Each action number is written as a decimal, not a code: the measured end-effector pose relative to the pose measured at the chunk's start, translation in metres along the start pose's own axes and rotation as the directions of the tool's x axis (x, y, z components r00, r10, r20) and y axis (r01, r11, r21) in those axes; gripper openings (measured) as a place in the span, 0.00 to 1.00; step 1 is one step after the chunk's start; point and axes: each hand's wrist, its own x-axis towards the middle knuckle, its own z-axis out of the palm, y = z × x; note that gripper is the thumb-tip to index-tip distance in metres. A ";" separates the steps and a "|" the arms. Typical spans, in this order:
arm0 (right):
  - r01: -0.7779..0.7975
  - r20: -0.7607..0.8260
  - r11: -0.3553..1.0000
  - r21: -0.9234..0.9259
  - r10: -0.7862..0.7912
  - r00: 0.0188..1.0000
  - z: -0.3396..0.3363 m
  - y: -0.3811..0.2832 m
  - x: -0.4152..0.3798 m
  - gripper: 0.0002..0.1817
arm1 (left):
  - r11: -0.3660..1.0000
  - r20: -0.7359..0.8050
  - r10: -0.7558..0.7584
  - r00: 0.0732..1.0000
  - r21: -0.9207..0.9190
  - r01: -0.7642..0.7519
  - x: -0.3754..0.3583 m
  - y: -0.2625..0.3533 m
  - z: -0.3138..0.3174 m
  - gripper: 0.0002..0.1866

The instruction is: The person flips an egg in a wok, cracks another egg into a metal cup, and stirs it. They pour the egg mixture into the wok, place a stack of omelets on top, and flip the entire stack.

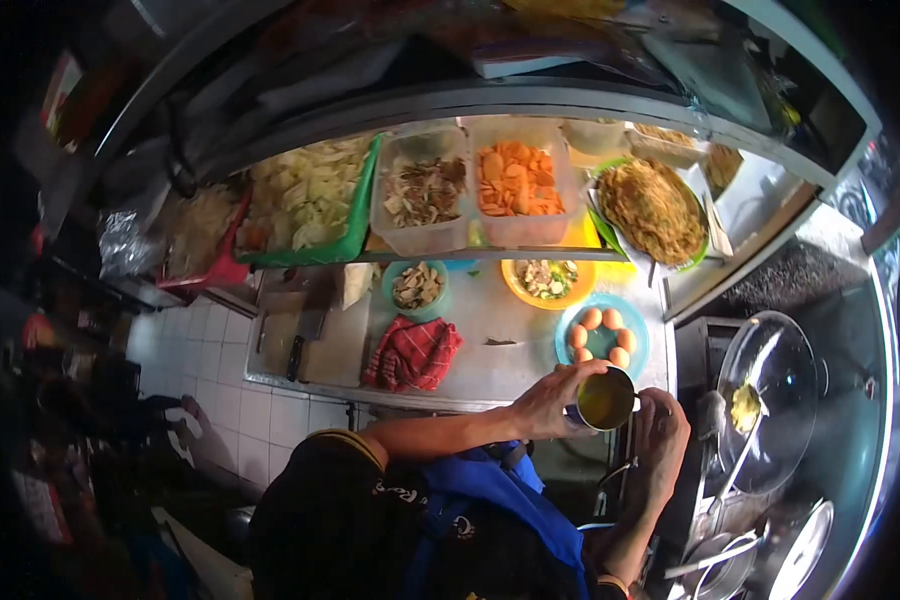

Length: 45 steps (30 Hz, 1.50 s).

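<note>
A metal mug [606,402] with yellowish liquid in it is held in front of my body, its mouth facing up toward the camera. My left hand [558,402] wraps around the mug's left side. On the other side, my right hand [662,432] is closed at the mug's handle; part of its grip is hidden. Just beyond the mug, several brown eggs [590,319] sit in a light blue bowl [642,335]. To the right, a large wok [770,440] holds a small yellow mass [745,408] that looks like egg, with a long-handled ladle [738,468] resting in it.
A red checked cloth [414,354], a green bowl [391,290], an orange bowl [515,290] and a knife [296,356] lie on the steel counter [500,372]. Above stand tubs of sliced carrots [516,180] and cabbage [315,190], plus a plate of noodles [652,208]. A pot [720,565] is at lower right.
</note>
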 end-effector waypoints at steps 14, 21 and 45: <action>0.709 0.319 0.705 -0.033 -0.665 0.676 0.072 -0.200 0.156 0.05 | 0.989 -0.320 -0.150 0.935 -0.035 0.146 -0.084 -0.003 -0.125 0.48; 0.873 0.384 0.158 -0.462 -0.852 0.357 0.250 -0.274 0.369 0.11 | 0.974 -0.468 -0.180 0.865 0.039 0.224 -0.141 -0.014 -0.198 0.40; 0.648 0.427 0.394 -0.652 -0.516 0.743 0.228 -0.239 0.403 0.12 | 0.980 -0.608 -0.138 0.782 0.032 0.198 -0.204 -0.034 -0.278 0.28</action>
